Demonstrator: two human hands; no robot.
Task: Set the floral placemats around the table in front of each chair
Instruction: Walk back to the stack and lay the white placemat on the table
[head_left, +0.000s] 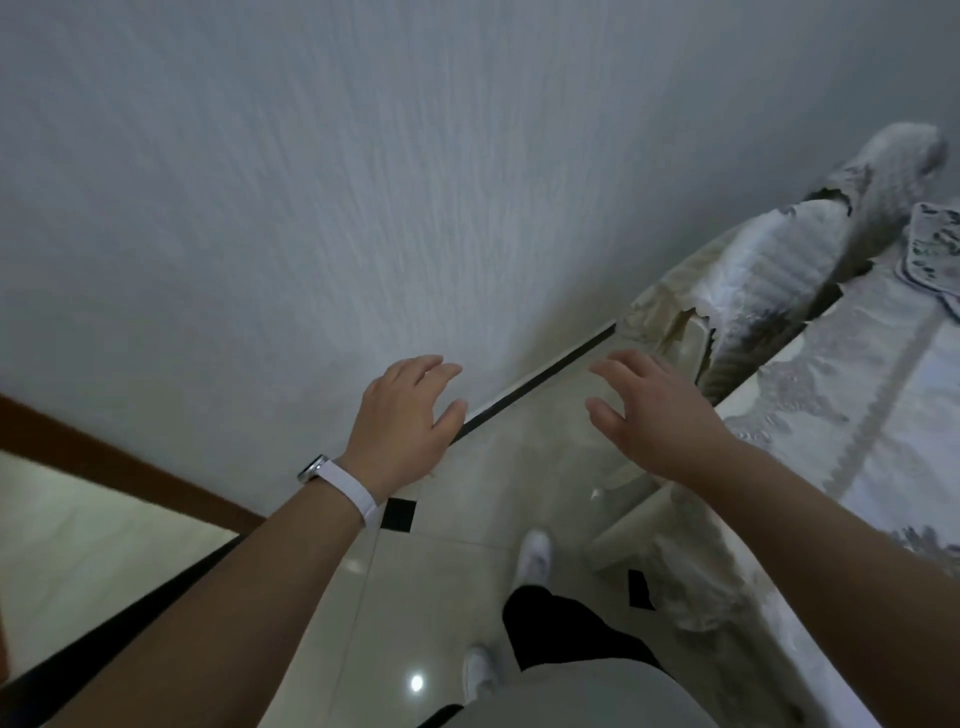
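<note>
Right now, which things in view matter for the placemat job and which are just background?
Job:
placemat on the table's far end
table
chair
left hand, right hand, both empty

Background:
wall
floor
watch
shoes

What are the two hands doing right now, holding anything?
Left hand: open, fingers spread, holding nothing.
Right hand: open, holding nothing.

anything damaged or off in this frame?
Yes. The chair against the table on the right has torn, peeling upholstery: ragged flaps and dark gaps along its back edge. Both hands, left and right, are open and hold nothing. One floral placemat lies at the table's far edge.
</note>
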